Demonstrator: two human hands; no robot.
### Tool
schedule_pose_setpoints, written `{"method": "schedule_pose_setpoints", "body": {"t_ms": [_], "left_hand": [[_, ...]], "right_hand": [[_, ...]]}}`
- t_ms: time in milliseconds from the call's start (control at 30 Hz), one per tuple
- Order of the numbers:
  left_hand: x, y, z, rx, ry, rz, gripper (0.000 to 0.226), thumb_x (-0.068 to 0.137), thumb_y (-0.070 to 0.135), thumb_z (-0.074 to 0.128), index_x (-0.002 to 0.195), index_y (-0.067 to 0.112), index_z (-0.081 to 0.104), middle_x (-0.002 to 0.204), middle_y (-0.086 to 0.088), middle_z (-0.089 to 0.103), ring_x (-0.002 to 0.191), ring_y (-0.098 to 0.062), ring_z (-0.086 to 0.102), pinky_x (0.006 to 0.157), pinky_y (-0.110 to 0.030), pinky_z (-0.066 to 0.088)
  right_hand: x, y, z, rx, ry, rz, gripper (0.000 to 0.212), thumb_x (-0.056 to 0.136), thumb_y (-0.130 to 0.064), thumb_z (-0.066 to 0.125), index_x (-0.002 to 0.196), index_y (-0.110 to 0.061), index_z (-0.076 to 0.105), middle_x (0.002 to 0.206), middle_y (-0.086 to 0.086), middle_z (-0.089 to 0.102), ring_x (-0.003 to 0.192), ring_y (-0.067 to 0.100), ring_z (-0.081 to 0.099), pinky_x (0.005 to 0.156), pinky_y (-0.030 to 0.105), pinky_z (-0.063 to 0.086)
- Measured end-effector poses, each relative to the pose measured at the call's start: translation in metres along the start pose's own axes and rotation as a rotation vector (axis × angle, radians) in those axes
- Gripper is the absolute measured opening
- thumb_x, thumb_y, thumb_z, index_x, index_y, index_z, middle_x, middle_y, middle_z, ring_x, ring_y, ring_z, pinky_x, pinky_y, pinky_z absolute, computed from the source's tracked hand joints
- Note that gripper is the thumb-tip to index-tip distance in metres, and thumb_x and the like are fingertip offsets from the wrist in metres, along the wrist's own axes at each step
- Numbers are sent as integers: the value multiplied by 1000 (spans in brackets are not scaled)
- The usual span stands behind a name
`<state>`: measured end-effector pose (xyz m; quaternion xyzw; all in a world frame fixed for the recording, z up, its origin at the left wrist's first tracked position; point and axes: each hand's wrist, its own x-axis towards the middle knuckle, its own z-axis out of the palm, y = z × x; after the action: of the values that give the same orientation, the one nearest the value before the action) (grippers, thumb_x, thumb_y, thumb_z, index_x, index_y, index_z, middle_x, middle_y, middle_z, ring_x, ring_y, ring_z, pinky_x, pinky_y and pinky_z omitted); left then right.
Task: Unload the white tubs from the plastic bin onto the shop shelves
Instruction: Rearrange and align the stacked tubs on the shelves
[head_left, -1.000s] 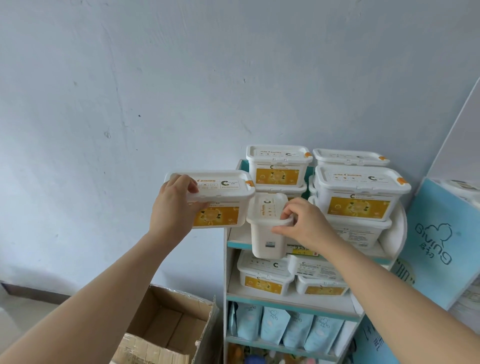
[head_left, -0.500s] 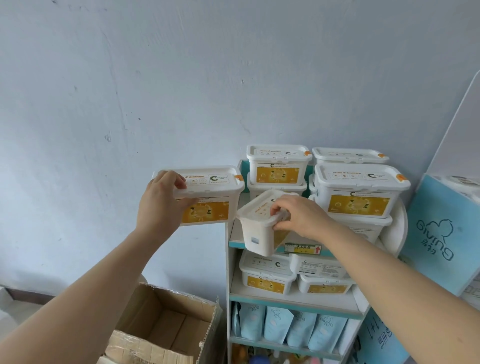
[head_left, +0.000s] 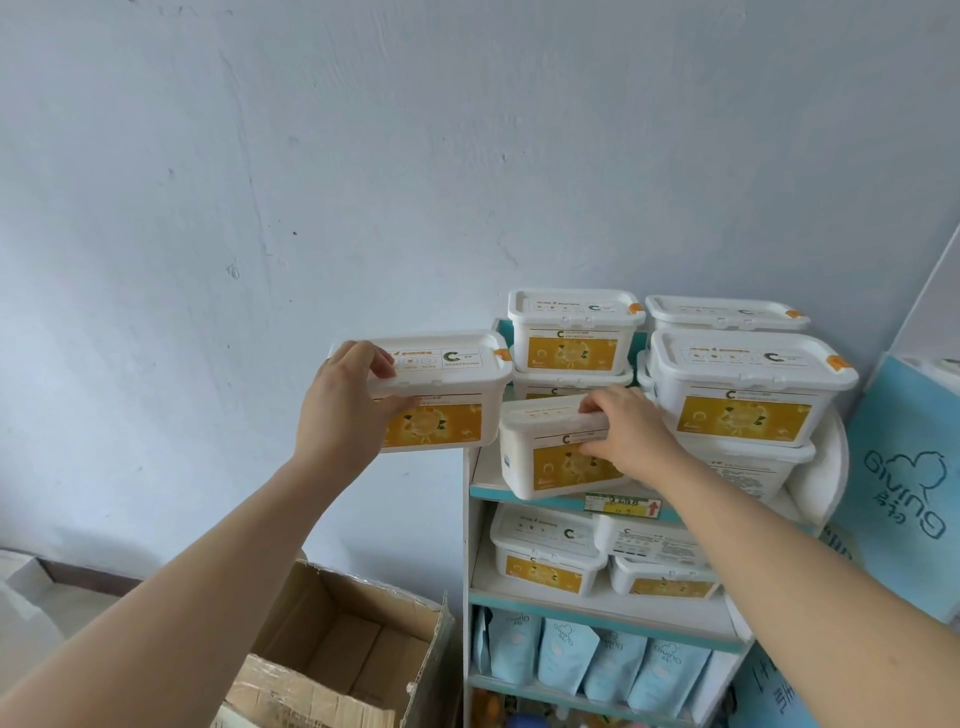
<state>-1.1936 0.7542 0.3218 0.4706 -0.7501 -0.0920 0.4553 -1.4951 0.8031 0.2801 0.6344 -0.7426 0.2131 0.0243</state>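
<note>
At the lower left we see an open cardboard box (head_left: 337, 634) standing just beside the left side of the shelf unit (head_left: 474, 551). Above it, the person's left hand (head_left: 345, 415) grips a white tub (head_left: 452, 384) by its left end, with the fingers curled over the lid and the thumb across the front under the rim. This tub is level with its yellow label facing us. It hangs in the air off the left edge of the top shelf (head_left: 485, 475), resting on nothing.

Just to its right we find the second white tub (head_left: 545, 462), tilted with its left end a little lower, at the front left corner of the top shelf. We cannot tell whether its base touches the board. The right hand (head_left: 631, 439) holds it at its right end, fingers curled over the lid and thumb pressed on the yellow label.

Behind it, at the back left of the top shelf, we see two stacked tubs (head_left: 571, 338). Toward the right edge stands another stack (head_left: 743, 395), with a further lid showing behind it. A yellow price tag (head_left: 623, 506) sits on the shelf's front edge.

On the shelf below, more tubs (head_left: 545, 556) stand close together, and under them pale blue pouches (head_left: 566, 660) stand upright in a row. At the far right a blue sign board (head_left: 904, 467) stands beside the unit.
</note>
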Motion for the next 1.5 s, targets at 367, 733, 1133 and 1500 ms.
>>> {"method": "schedule_pose_setpoints", "body": {"t_ms": [367,733,1133,1500], "left_hand": [[16,8,16,-47,10,-3,30,73,17,81,86,14,54,102,5,59,93,-15,54,66,-22,41],[29,61,75,-167,-48,98,32,72,24,81,84,20,52,98,10,58,91,-13,53,68,-23,41],[22,83,126,-65,-93,28,30,77,42,74,94,25,54,103,11,59,88,-13,57,71,-32,52],[24,84,132,84,-69,44,32,80,47,69,98,24,54,109,11,55,99,-13,51,70,-29,44]], "right_hand": [[11,1,11,246,-124,8,35,74,-23,79,105,-21,63,97,-9,57,97,12,56,86,25,46],[5,-8,-90,177,79,-132,69,76,-32,77,137,-30,46,135,-10,49,118,4,46,99,23,34],[15,24,-92,-156,66,-165,30,80,-21,71,109,-19,62,115,-5,56,100,14,55,82,28,45],[32,18,-86,-267,71,-200,15,81,-20,68,95,-16,64,101,-1,62,93,15,52,73,27,41]]}}
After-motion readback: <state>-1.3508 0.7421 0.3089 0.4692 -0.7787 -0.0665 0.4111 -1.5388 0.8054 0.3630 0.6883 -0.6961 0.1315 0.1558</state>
